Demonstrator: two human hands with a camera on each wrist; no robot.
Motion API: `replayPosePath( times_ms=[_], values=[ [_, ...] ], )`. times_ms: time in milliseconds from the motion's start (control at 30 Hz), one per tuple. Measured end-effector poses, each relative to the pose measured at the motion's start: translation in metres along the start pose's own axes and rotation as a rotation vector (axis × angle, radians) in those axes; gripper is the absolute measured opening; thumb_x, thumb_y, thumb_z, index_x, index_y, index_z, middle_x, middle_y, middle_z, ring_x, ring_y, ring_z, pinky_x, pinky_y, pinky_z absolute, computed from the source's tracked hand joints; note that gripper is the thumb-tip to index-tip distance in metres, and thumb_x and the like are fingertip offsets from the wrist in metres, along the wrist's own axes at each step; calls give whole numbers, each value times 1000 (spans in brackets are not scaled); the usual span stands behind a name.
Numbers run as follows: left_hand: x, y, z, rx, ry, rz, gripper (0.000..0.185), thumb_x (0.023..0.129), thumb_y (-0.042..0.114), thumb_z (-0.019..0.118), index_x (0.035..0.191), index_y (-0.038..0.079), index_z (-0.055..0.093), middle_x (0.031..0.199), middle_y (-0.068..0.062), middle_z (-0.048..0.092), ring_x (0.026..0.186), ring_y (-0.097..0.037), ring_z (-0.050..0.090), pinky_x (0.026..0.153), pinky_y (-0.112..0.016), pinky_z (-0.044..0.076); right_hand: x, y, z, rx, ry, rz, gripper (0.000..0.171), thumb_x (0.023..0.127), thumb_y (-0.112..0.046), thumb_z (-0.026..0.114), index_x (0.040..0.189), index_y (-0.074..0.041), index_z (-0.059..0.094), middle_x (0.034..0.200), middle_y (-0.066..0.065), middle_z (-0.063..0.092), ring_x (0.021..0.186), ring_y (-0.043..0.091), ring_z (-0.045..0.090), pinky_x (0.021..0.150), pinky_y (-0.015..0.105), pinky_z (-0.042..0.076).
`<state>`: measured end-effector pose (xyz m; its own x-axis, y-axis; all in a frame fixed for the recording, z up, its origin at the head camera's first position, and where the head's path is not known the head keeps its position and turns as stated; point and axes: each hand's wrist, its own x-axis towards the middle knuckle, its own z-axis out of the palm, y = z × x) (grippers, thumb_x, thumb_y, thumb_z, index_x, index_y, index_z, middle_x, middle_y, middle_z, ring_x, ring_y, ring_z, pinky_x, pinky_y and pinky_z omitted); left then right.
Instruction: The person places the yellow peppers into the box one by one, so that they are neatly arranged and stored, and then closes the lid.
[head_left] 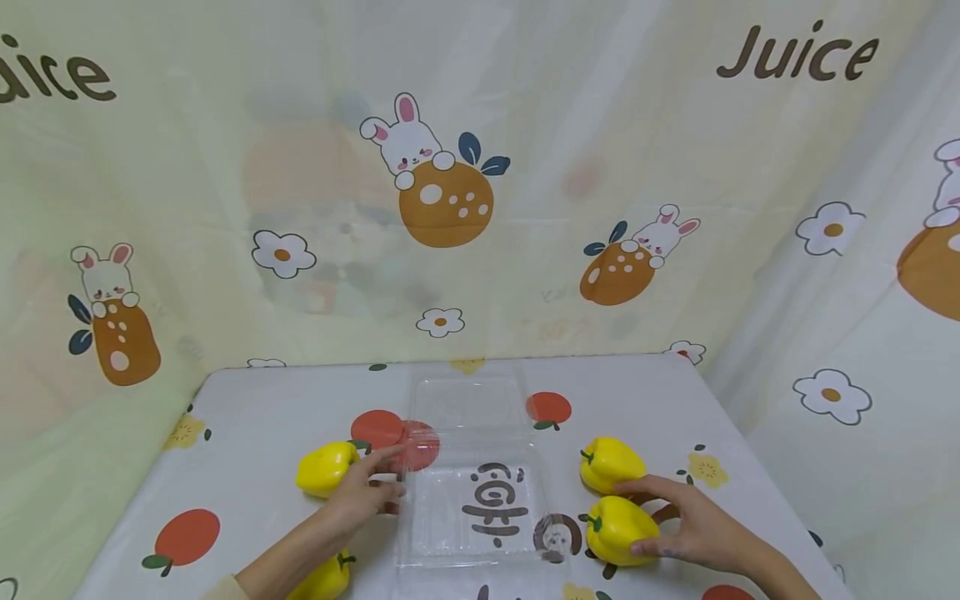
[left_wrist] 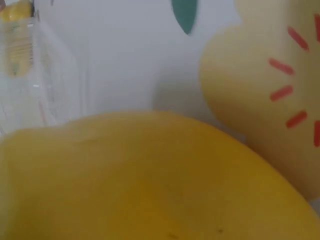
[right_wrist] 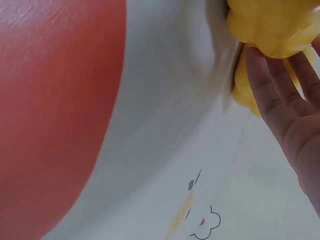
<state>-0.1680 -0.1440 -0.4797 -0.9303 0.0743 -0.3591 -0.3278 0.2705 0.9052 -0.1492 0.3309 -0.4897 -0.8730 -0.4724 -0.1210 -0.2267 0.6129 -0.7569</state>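
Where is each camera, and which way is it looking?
Head: worn up high, looking forward and down at the fruit-print tablecloth, the clear plastic clamshell box and four yellow bell peppers; both forearms, the left hand and the right hand show.
Left wrist: very low, facing a blurred yellow pepper; no hand shows.
Right wrist: low over the cloth, facing two peppers; straight fingers show.
Shared: head and right wrist both see the near right pepper.
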Motion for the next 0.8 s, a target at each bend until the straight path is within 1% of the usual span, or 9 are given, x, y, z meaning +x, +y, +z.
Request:
replayPosePath(
  times_ms=[267, 400, 500, 633, 800],
  values=[
    [4, -3, -2, -39, -7, 12, 60, 98, -6, 62, 154, 11, 54, 131, -22, 57, 93, -27, 63, 81, -35, 65, 0, 4, 1, 15, -18, -52, 64, 85, -29, 89, 141, -14, 63, 139, 12, 69, 111, -4, 60, 83, 25, 60],
    [8, -5, -5, -44, -28, 20, 59, 98, -5, 63, 154, 11, 53, 132, -22, 57, 92, -26, 63, 81, -35, 65, 1, 5, 1, 22, -33, -46, 66, 85, -29, 90, 143, -13, 62, 140, 11, 68, 111, -6, 60, 84, 24, 60],
    [11, -7, -6, -49, -62, 37, 60, 98, -5, 63, 155, 10, 52, 133, -23, 56, 90, -26, 63, 81, -36, 65, 1, 6, 1, 27, -45, -51, 66, 86, -28, 89, 144, -11, 61, 140, 12, 68, 112, -7, 59, 85, 23, 60],
    [14, -10, -9, -40, -90, 56, 59, 99, -4, 63, 155, 9, 51, 131, -23, 57, 89, -25, 65, 81, -37, 66, 0, 8, 2, 30, -51, -60, 66, 87, -28, 88, 144, -9, 60, 141, 14, 68, 113, -8, 59, 85, 23, 60],
    [16, -12, -9, -34, -99, 71, 58, 99, -2, 64, 155, 8, 51, 129, -22, 57, 87, -24, 66, 82, -38, 66, 1, 11, 4, 25, -44, -23, 64, 88, -31, 87, 144, -14, 61, 142, 12, 67, 113, -9, 59, 86, 21, 59]
  ],
)
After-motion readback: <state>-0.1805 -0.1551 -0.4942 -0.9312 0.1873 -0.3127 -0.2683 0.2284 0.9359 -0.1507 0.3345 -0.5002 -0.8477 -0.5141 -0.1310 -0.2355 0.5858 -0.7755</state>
